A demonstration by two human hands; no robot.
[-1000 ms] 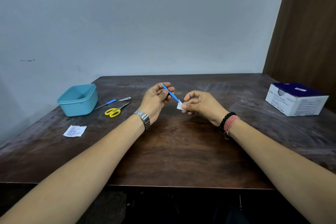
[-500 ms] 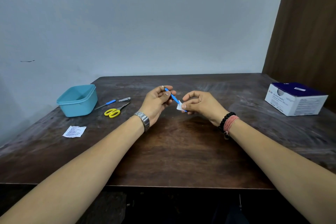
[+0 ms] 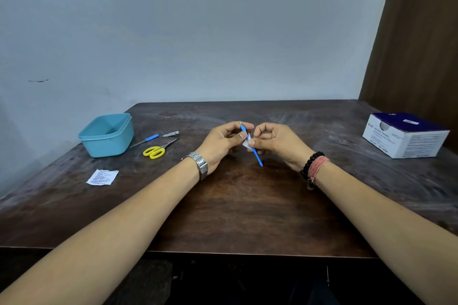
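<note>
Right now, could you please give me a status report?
Left grip holds tool. Right grip pinches pad on it. Nothing in the way.

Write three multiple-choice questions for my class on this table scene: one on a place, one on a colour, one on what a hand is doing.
1. Where does the tub stand?
A. left of the scissors
B. on top of the box
C. between the two hands

2. What colour are the scissors' handles?
A. red
B. yellow
C. green

3. What is the left hand doing?
A. lying flat on the table
B. lifting the scissors
C. gripping the blue tool

Answers:
1 A: the tub is the leftmost thing, with the scissors to its right.
2 B: both handle loops are bright yellow.
3 C: its fingers curl round the tool's upper end, while the right hand pinches a white pad against the shaft.
</note>
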